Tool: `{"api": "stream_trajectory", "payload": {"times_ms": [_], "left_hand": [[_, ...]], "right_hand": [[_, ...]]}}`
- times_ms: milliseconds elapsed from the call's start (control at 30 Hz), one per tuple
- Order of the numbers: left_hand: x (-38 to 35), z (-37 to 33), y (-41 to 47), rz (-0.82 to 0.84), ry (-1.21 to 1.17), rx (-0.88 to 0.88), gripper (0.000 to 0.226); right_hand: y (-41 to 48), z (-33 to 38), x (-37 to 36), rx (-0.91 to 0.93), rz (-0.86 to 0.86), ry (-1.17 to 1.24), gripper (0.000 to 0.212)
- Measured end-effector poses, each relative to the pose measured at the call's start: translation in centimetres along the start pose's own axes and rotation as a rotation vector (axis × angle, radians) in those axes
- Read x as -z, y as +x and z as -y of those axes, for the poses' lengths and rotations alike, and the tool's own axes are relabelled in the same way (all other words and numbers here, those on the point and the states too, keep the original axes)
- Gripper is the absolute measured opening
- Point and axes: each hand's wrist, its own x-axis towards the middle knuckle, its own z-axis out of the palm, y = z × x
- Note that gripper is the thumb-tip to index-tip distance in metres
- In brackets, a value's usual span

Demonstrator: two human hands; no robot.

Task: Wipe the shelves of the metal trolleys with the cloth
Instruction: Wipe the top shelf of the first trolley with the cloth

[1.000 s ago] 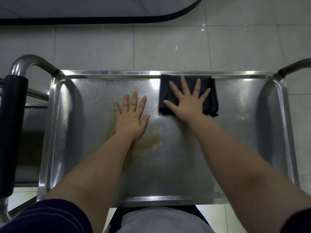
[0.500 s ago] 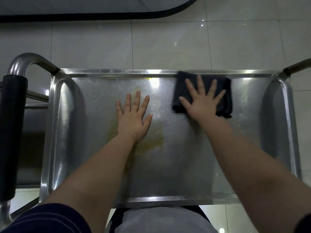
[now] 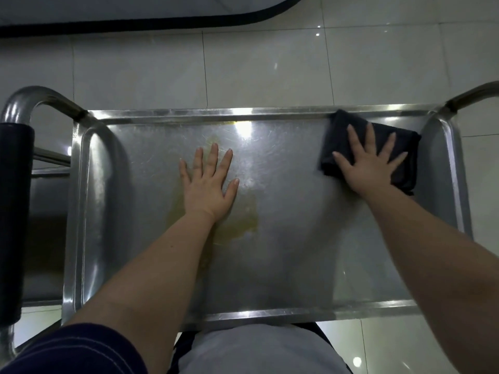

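Right grip (image 3: 374, 171) released, not clenched: palm flat, fingers straight and spread, pressing down on cloth (image 3: 336, 139). Fingertips point far, thumb out to the left. Nothing curled round the fabric.

Cloth dark, folded into a rough rectangle, lying on the shelf (image 3: 297, 238) in its far right corner. Long axis runs left-right, skewed a bit: far left corner touches the far rim, right corner points at the shelf's right end. Its near right edge sticks out past the wrist.

Left grip (image 3: 208, 184) also released, flat on bare metal mid-shelf, left of centre, fingers spread and pointing far. It holds nothing and is well apart from the cloth. It sits on a yellowish stain (image 3: 243, 222) that spreads near and far of the palm.

Shelf is a steel tray with raised rim, long axis left-right, scratched, with glare near the far rim. Tube handle (image 3: 24, 101) at the far left corner, black pad (image 3: 13, 211) below it at the left edge. Another tube at the far right corner. Pale floor tiles (image 3: 270, 71) beyond. Dark blue sleeve (image 3: 75, 349) bottom left.
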Motion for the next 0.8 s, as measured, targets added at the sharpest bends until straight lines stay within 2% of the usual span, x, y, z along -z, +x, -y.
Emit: {"api": "stream_trajectory", "payload": {"times_ms": [200, 300, 367, 500, 600, 800], "left_hand": [[-0.1, 0.2, -0.3, -0.005, -0.014, -0.003, 0.064], [-0.1, 0.2, -0.3, -0.020, -0.023, -0.009, 0.064], [-0.1, 0.3, -0.3, -0.022, -0.031, -0.020, 0.063], [-0.1, 0.1, -0.3, -0.012, -0.025, -0.010, 0.064], [0.2, 0.1, -0.3, -0.003, -0.014, -0.008, 0.065], [0.4, 0.0, -0.5, -0.002, -0.009, 0.000, 0.063]], "right_hand": [[-7.2, 11.5, -4.0, 0.344, -0.014, -0.100, 0.074], [-7.4, 11.1, -4.0, 0.379, -0.007, -0.091, 0.073], [-6.4, 7.8, -3.5, 0.347, -0.005, -0.072, 0.074], [-5.4, -0.3, -2.7, 0.084, -0.002, -0.024, 0.078], [-6.0, 0.2, -2.7, 0.019, 0.016, 0.012, 0.079], [-13.0, 10.5, -6.8, 0.376, -0.031, -0.058, 0.074]]}}
